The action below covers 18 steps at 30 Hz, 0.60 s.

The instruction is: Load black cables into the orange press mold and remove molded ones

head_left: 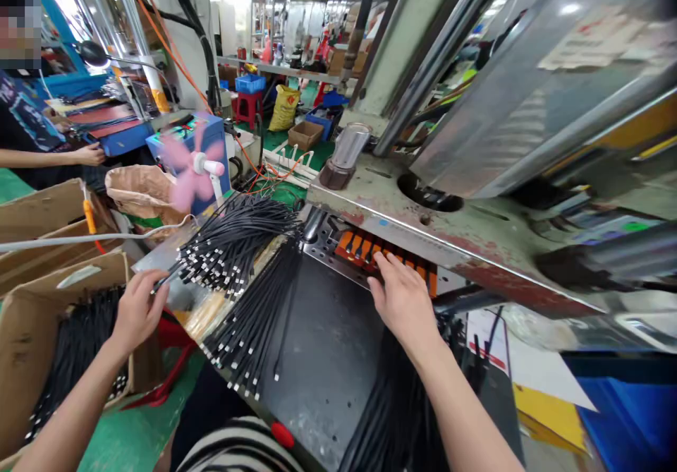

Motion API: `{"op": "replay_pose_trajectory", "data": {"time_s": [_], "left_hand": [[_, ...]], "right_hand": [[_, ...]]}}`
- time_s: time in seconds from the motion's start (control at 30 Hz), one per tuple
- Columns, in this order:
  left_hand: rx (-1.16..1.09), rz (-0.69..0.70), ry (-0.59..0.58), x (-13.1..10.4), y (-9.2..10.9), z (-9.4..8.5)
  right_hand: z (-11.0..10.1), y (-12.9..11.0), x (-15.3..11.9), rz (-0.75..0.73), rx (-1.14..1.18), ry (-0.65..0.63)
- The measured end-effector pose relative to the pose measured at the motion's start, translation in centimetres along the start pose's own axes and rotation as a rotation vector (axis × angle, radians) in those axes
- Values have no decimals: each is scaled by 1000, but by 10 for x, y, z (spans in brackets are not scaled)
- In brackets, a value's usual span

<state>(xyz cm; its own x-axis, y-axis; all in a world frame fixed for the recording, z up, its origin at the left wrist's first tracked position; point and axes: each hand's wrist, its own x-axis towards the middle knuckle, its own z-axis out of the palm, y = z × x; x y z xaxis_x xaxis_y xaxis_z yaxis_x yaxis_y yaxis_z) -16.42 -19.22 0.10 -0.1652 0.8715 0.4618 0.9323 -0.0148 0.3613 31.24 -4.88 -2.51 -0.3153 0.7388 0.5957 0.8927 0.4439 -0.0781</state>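
Observation:
My left hand (138, 308) is closed in a pinch on the end of a black cable, beside a heap of black cables (233, 236) with pale metallic tips. Part of that cable is hidden by my fingers. My right hand (405, 292) reaches to an orange mould insert (349, 243) in the press, its fingers stretched out and the thumb apart. Dark cable ends lie in the insert's slots, and my fingertips rest at one of them. Another fan of black cables (259, 310) spreads over the dark worktable (322, 345). More black cables (388, 401) hang beneath my right forearm.
The press (476, 239) with its thick columns stands over the mould. A pink fan (195, 165) spins behind the cable heap. Left of me, a cardboard box (113, 278) holds more cables. A co-worker's hand (89, 154) shows at far left. Papers (544, 359) lie at right.

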Motion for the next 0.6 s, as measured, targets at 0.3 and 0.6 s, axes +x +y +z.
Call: {"op": "replay_pose_trajectory", "data": {"time_s": [0.3,0.6], "left_hand": [[-56,215,-387,125,37,37],[376,94,-512,148,92,65]], "right_hand": [[1,-7,5,27,-15,-41],[-5,-39,13,101,-58,-53]]}}
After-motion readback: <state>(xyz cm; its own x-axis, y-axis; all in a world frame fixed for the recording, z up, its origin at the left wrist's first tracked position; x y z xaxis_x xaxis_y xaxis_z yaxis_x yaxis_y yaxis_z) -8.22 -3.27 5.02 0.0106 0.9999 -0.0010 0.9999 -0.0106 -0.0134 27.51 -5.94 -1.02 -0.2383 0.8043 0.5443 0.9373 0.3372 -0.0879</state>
